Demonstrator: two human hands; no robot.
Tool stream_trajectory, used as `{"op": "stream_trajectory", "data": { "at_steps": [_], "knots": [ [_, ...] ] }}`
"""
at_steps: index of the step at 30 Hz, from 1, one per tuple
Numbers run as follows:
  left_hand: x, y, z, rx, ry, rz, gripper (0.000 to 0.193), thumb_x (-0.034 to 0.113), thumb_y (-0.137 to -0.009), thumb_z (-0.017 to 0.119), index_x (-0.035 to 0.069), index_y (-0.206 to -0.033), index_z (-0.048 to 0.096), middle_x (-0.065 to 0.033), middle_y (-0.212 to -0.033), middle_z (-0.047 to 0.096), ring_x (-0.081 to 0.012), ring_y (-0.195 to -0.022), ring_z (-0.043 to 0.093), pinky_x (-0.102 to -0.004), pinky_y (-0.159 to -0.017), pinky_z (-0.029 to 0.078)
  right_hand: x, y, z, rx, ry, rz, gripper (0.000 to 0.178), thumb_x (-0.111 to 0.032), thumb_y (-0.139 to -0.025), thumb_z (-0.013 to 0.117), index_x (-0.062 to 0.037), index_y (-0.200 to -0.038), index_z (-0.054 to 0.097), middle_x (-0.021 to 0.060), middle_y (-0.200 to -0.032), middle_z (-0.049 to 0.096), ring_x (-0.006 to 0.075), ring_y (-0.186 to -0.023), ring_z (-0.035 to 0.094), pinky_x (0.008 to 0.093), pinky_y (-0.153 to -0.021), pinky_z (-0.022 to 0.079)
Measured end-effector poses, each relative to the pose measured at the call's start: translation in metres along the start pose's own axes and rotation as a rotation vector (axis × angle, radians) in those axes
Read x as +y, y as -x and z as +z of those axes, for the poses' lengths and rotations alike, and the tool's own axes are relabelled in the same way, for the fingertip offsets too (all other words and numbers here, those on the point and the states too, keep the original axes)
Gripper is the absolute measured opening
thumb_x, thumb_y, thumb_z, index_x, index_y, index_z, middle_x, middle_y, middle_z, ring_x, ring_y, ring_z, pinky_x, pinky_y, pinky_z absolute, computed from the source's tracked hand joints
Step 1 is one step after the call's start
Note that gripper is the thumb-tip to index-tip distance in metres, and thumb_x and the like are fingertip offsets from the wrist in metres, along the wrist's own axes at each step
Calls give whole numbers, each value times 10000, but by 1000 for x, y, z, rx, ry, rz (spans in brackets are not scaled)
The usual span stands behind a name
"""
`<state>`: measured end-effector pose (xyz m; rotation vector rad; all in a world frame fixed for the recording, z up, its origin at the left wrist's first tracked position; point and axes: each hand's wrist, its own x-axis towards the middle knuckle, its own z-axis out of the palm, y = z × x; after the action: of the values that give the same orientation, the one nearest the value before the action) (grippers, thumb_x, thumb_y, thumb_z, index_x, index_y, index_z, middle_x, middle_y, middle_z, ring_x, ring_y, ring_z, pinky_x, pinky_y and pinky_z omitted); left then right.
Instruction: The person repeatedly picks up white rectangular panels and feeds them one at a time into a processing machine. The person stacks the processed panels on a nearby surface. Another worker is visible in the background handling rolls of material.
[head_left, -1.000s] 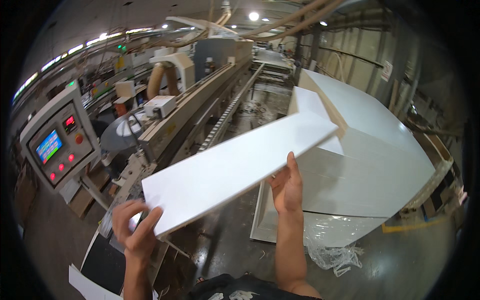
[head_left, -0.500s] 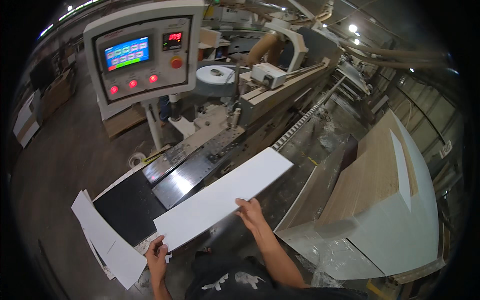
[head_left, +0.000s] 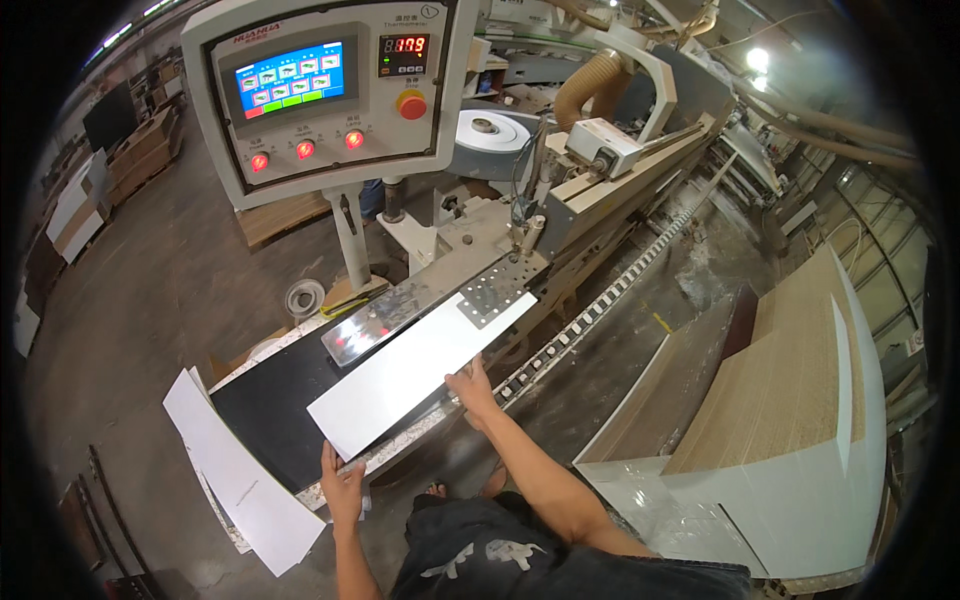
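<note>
A long white rectangular panel (head_left: 415,385) lies over the metal infeed table of an edge-banding machine, its far end beside a plate dotted with holes (head_left: 490,297). My right hand (head_left: 474,392) is closed on the panel's near long edge, around its middle. At the panel's near left corner my left hand (head_left: 343,486) holds the end, its fingertips against the edge. The undersides of the panel and the fingers beneath it are hidden. Left of it is a black bed surface (head_left: 270,410), and a shiny metal plate (head_left: 365,335) runs along its far side.
A control box (head_left: 330,95) with a lit screen stands at upper left. Behind the table sits a white roll (head_left: 490,130) of banding. White sheets (head_left: 235,480) lie at the lower left. Stacked boards (head_left: 750,420) stand on the right, near a roller track (head_left: 600,315).
The panel has moved from in front of the machine onto its table, carried by both hands. My view has shifted, so the control box looks larger.
</note>
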<state>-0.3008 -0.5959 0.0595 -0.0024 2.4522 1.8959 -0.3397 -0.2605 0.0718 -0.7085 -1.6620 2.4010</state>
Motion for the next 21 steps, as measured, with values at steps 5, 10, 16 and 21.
{"op": "stream_trajectory", "data": {
  "at_steps": [5,10,16,21],
  "knots": [
    [-6,-22,1,61,-159,-42,705,3,-867,769,-23,-1520,506,-239,-1482,600,-291,-1253,652,-366,-944,546,-16,-7,0,146,664,-93,876,-113,-970,698,137,-1613,159,327,-1719,71,447,-1598,136,421,-1253,268],
    [3,-21,16,166,-430,186,624,29,-855,786,-1,-1446,588,-227,-1503,573,-386,-1298,597,-432,-1047,504,25,-36,-51,50,656,-376,709,-109,-984,649,180,-1540,317,339,-1714,-78,460,-1610,-7,467,-1268,231],
    [30,-31,60,98,-619,342,602,105,-880,760,19,-1445,568,-211,-1574,505,-422,-1417,475,-515,-1167,369,-21,-55,-85,7,518,-294,653,-22,-990,603,140,-1559,327,311,-1723,-82,421,-1613,-39,423,-1269,218],
    [38,-53,99,45,-780,420,567,195,-898,749,17,-1411,586,-208,-1548,534,-437,-1426,456,-549,-1179,307,-32,-92,-124,27,501,-302,653,-41,-995,621,140,-1556,339,313,-1720,-85,414,-1612,-47,413,-1290,153]
  ]
}}
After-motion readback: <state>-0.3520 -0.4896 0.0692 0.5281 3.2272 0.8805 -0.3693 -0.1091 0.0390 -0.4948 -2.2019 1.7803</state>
